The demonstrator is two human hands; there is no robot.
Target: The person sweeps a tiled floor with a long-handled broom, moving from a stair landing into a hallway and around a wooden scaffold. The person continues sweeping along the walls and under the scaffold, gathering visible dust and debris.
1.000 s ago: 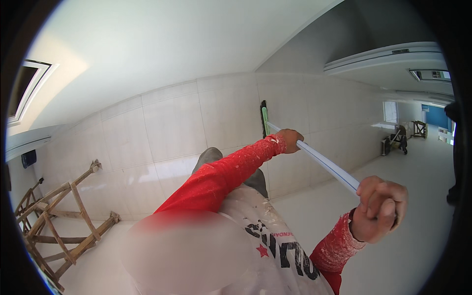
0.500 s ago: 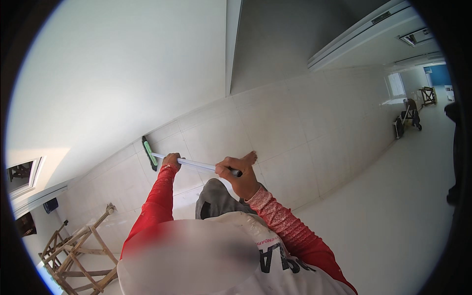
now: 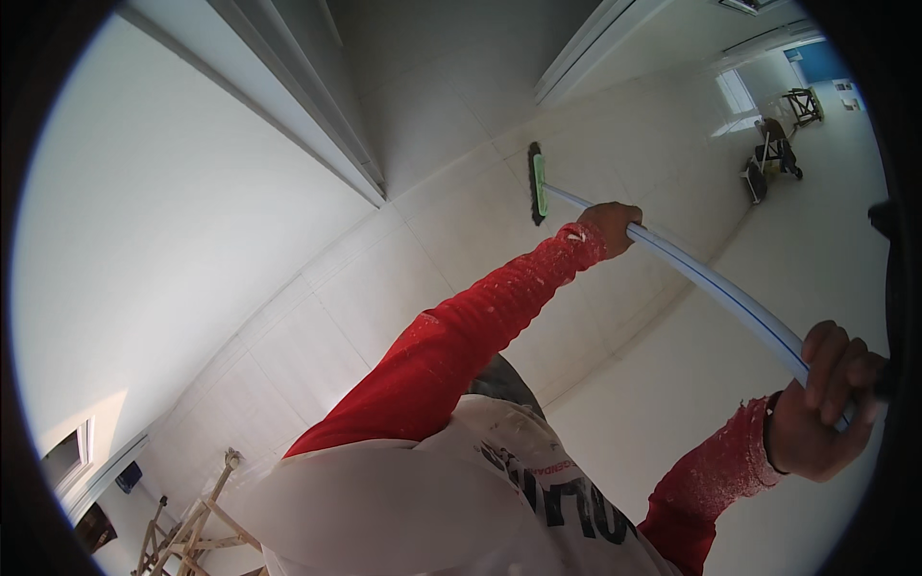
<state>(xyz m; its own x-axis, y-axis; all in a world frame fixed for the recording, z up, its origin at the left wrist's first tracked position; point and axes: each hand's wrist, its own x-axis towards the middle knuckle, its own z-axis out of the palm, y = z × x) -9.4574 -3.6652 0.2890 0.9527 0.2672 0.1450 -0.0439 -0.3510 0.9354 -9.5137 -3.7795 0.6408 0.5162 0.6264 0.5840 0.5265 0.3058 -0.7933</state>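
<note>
A push broom with a green head [image 3: 541, 185] and dark bristles rests on the tiled floor near the doorway. Its long white handle [image 3: 722, 288] with a blue stripe slants from the head toward the lower right. My left hand [image 3: 611, 228] is wrapped round the handle's middle, arm stretched across my body. Farther right, my right hand [image 3: 826, 408] grips the handle close to its upper end, fingers curled over it. Both forearms are in red sleeves with pale dusty marks.
A white wall [image 3: 192, 192] runs along the left up to a door frame [image 3: 370, 182]. Pale tiles [image 3: 403, 269] cover the floor. A wooden trestle [image 3: 197, 528] stands at the lower left. Dark wheeled equipment [image 3: 773, 158] stands along the corridor at the upper right.
The broom head has swept from the wall's foot at left to the doorway area at right. Both hands moved right and are farther apart on the handle.
</note>
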